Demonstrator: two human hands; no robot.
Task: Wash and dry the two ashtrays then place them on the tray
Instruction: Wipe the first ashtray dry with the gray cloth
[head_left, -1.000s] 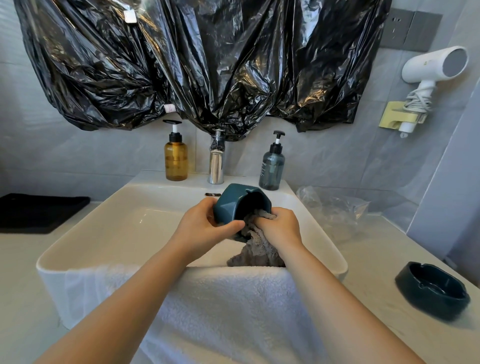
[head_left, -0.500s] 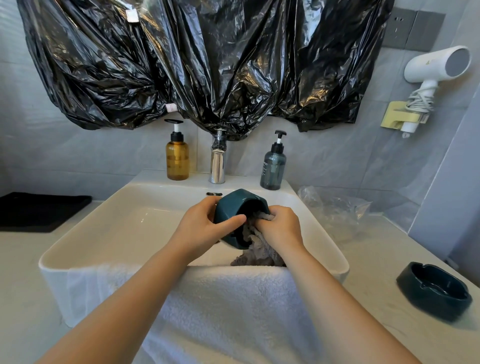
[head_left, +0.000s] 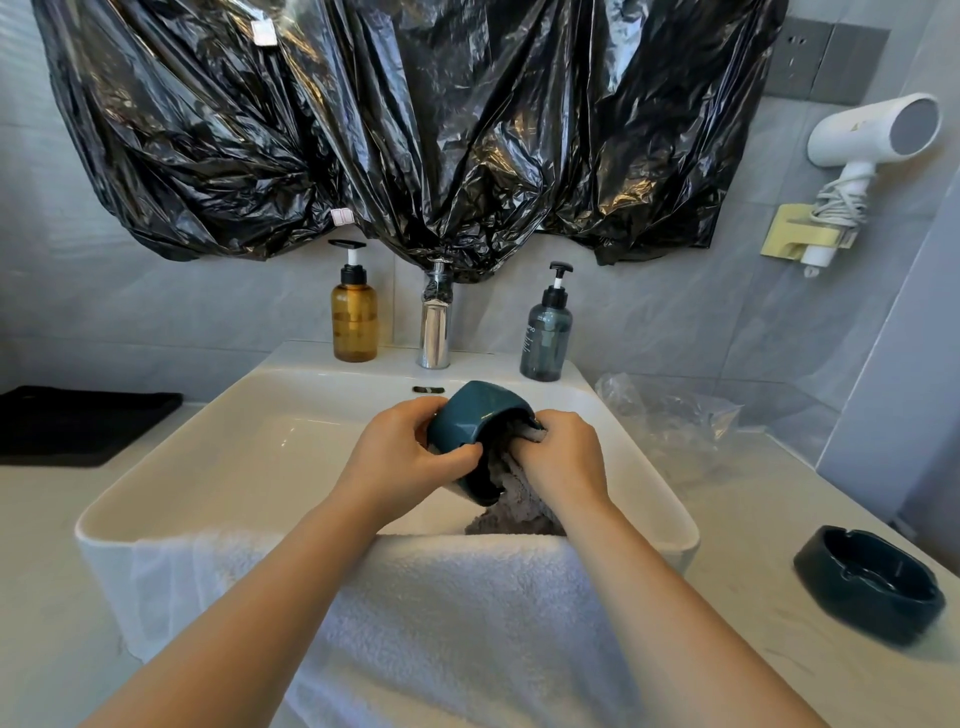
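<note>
Left hand (head_left: 402, 457) grips teal ashtray (head_left: 475, 431) over sink (head_left: 218, 447); right hand (head_left: 563, 457) presses grey cloth (head_left: 511, 493) inside

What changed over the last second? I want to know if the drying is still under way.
The teal ashtray has turned a little in the left hand, its rim dipping lower, while the right hand works the grey cloth inside it. Both grips held. The second ashtray on the counter and the white towel are as before.

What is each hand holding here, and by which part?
The left hand grips the glossy teal ashtray by its outer wall; the right hand holds a bunched grey cloth by its upper end, inside the ashtray's bowl.
</note>
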